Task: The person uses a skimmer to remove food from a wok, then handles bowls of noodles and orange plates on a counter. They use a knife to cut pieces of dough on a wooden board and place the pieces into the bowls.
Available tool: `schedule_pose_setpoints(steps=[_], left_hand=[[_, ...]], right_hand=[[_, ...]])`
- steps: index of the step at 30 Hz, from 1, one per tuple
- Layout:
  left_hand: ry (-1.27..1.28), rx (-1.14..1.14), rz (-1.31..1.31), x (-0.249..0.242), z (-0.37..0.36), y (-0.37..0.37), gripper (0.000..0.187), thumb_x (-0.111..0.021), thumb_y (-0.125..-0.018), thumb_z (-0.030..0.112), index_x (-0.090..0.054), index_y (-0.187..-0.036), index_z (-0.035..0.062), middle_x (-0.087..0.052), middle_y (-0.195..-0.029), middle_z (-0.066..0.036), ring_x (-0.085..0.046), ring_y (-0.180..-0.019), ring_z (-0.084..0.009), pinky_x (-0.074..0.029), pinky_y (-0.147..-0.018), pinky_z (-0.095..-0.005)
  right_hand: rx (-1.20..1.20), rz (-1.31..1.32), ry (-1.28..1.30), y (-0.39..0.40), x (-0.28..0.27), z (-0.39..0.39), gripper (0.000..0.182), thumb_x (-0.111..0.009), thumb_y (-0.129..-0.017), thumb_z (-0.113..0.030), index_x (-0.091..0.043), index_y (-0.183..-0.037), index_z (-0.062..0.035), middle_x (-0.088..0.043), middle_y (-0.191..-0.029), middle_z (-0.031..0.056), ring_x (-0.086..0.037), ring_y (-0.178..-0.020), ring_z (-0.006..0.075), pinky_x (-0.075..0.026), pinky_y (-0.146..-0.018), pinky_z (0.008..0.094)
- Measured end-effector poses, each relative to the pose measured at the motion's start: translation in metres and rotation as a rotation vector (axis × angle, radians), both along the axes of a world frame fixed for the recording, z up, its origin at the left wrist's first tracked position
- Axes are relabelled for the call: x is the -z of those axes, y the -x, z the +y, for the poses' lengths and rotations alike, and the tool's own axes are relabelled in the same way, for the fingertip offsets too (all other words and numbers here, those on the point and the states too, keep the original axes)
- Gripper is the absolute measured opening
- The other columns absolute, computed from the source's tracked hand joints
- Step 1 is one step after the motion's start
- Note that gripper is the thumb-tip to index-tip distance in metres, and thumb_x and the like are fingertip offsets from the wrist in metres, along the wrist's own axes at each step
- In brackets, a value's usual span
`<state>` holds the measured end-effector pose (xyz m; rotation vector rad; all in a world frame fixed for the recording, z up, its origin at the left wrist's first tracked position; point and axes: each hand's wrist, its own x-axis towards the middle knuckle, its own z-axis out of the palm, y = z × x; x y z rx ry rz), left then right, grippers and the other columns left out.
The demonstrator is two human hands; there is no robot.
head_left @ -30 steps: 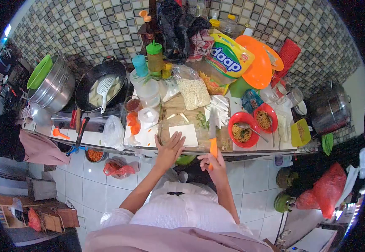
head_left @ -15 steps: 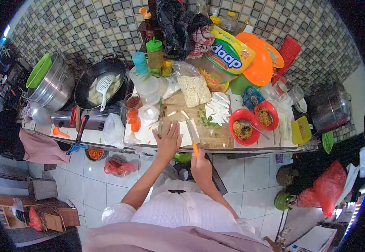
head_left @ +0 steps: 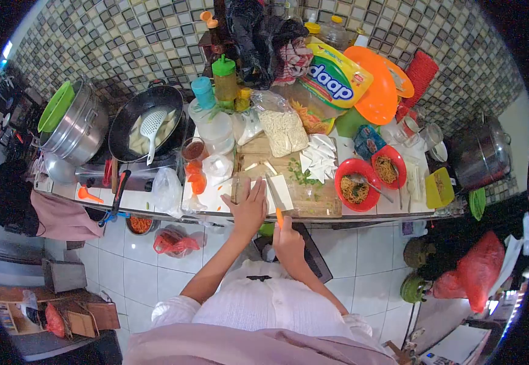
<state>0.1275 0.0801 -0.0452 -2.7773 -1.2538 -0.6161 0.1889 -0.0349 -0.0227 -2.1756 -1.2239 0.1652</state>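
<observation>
My left hand [head_left: 248, 210] lies with fingers spread on a thin white sheet [head_left: 284, 193] at the front of the wooden cutting board [head_left: 322, 205]. In my right hand [head_left: 289, 246], the fingers wrap the orange handle of a knife [head_left: 273, 193]. Its blade points away from me and lies across the sheet, just right of my left fingers. White triangular pieces [head_left: 318, 159] are piled at the board's right side. Chopped green leaves [head_left: 301, 173] lie between them and the sheet. Behind sits a block of dried noodles [head_left: 283, 132] on clear plastic.
Two red bowls of noodles [head_left: 357, 204] stand right of the board. To the left are a plastic cup of red sauce [head_left: 194, 148], a clear plastic bag [head_left: 166, 191] and a frying pan [head_left: 121, 131] holding a white slotted spatula [head_left: 152, 125]. Bottles [head_left: 224, 79] line the back.
The knife has shifted left, from near the sheet's right edge to closer beside my left fingers. My right hand has moved slightly left with it. My left hand stays pressed on the sheet.
</observation>
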Motion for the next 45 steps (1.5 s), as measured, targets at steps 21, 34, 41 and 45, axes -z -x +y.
schedule_pose_setpoints(steps=[21,34,41,45], left_hand=[[0.001,-0.125,0.049,0.004,-0.006,-0.010,0.042,-0.047,-0.079,0.022,-0.043,-0.120,0.0177,-0.039,-0.125,0.008,-0.034,-0.118,-0.0165,-0.007,-0.076,-0.0763],[0.003,-0.120,0.014,0.004,-0.006,-0.009,0.043,-0.048,-0.077,0.021,-0.044,-0.120,0.0154,-0.038,-0.125,0.008,-0.037,-0.115,-0.0160,-0.007,-0.076,-0.0755],[-0.020,-0.115,0.021,0.005,-0.007,-0.008,0.042,-0.046,-0.079,0.023,-0.044,-0.120,0.0157,-0.036,-0.127,0.008,-0.036,-0.116,-0.0153,-0.006,-0.076,-0.0760],[-0.002,-0.120,0.041,0.003,-0.006,-0.009,0.043,-0.045,-0.079,0.024,-0.043,-0.122,0.0161,-0.034,-0.128,0.009,-0.034,-0.117,-0.0153,-0.007,-0.076,-0.0765]], right_hand=[[0.049,0.050,0.348,0.007,0.007,0.000,0.028,-0.040,-0.085,-0.029,-0.042,-0.079,-0.0020,-0.055,-0.054,0.0185,-0.057,-0.051,0.0354,-0.046,-0.044,0.0428],[-0.010,0.006,0.311,0.011,0.004,-0.006,0.028,-0.042,-0.085,-0.029,-0.041,-0.078,-0.0023,-0.054,-0.052,0.0181,-0.056,-0.049,0.0350,-0.047,-0.043,0.0426],[-0.016,-0.045,0.321,0.006,0.002,0.004,0.029,-0.041,-0.084,-0.028,-0.047,-0.073,-0.0020,-0.056,-0.055,0.0155,-0.058,-0.049,0.0311,-0.048,-0.044,0.0407],[-0.003,0.004,0.359,0.009,0.002,-0.003,0.030,-0.040,-0.084,-0.031,-0.044,-0.079,-0.0012,-0.057,-0.058,0.0183,-0.059,-0.053,0.0338,-0.049,-0.047,0.0424]])
